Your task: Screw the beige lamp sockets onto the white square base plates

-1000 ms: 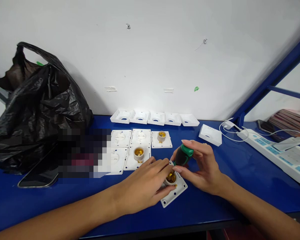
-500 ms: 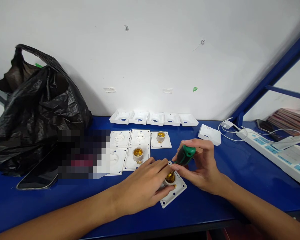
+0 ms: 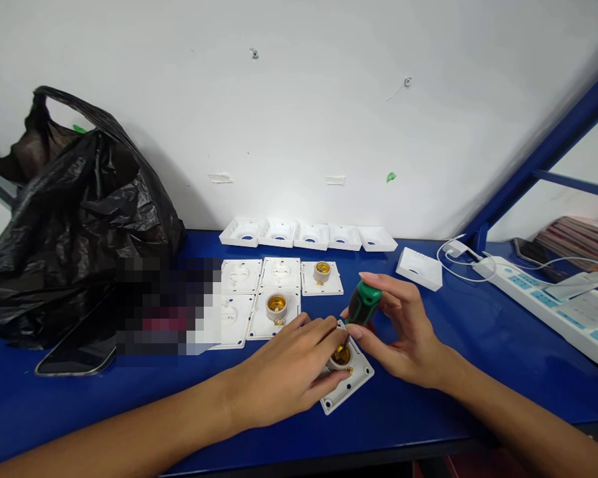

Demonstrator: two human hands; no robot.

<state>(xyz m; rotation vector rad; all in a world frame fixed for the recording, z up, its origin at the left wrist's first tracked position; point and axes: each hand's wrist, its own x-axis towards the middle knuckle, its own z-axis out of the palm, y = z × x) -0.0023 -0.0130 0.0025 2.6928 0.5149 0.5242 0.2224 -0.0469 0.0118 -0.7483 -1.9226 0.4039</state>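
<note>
In my right hand (image 3: 398, 328) is a screwdriver (image 3: 365, 304) with a green and black handle, its shaft pointing down into a lamp socket (image 3: 341, 357). The socket has a white rim and a brass-coloured inside, and sits on a square white base plate (image 3: 351, 388) turned at an angle on the table. My left hand (image 3: 299, 368) grips the socket and plate from the left, thumb in front and fingers behind. The screwdriver's tip is hidden inside the socket. Behind my left hand stands another socket (image 3: 277, 307) on its plate, with a further socket (image 3: 322, 271) beyond.
Several white covers (image 3: 311, 236) line the wall, and one more cover (image 3: 419, 269) lies to the right. Bare base plates (image 3: 236, 312) sit left of the sockets. A black plastic bag (image 3: 90, 219) and a phone (image 3: 77, 352) are at left; a power strip (image 3: 543, 305) with cables lies right.
The screwdriver handle has tilted more upright and shifted slightly left in my right hand, whose index finger now reaches over its top. My left hand keeps its hold on the socket.
</note>
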